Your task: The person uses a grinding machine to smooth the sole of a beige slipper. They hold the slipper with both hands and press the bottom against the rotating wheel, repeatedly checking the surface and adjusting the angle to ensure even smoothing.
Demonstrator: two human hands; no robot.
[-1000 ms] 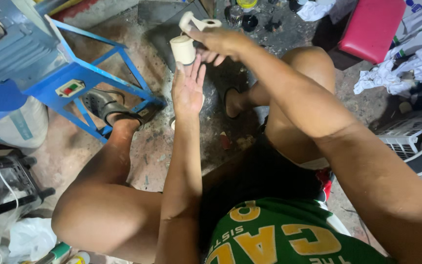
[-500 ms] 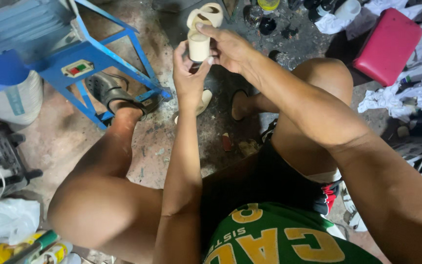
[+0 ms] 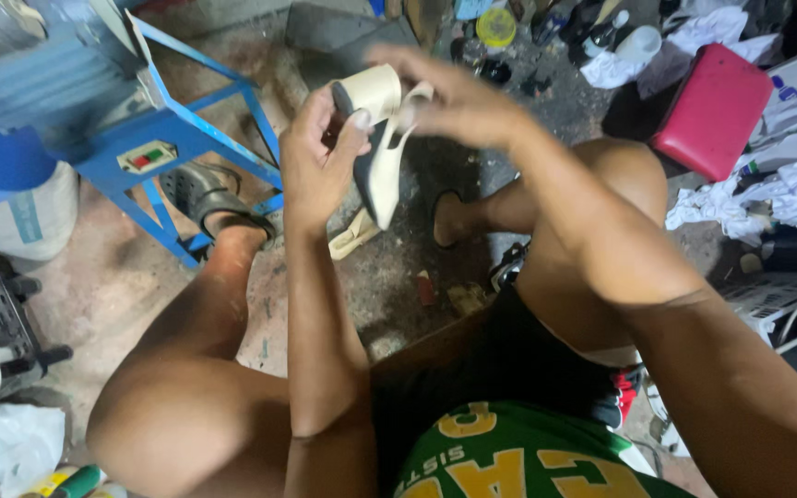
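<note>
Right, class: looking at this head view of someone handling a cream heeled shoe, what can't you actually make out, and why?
- Cream heeled shoe: its upper part is covered by the right hand, which is motion-blurred.
- Left hand: its palm side faces away, so the grip on the shoe's block heel is unclear.
- Second cream shoe on the floor: mostly behind the left forearm.
- Blue metal frame: cut off by the top-left edge.

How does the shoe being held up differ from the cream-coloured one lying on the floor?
The held shoe is up in the air, gripped by the left hand and right hand; the floor shoe rests on the ground, untouched. The held shoe is turned so its dark sole and block heel show; the floor shoe is mostly hidden behind the forearm. Both look cream-coloured.
</note>
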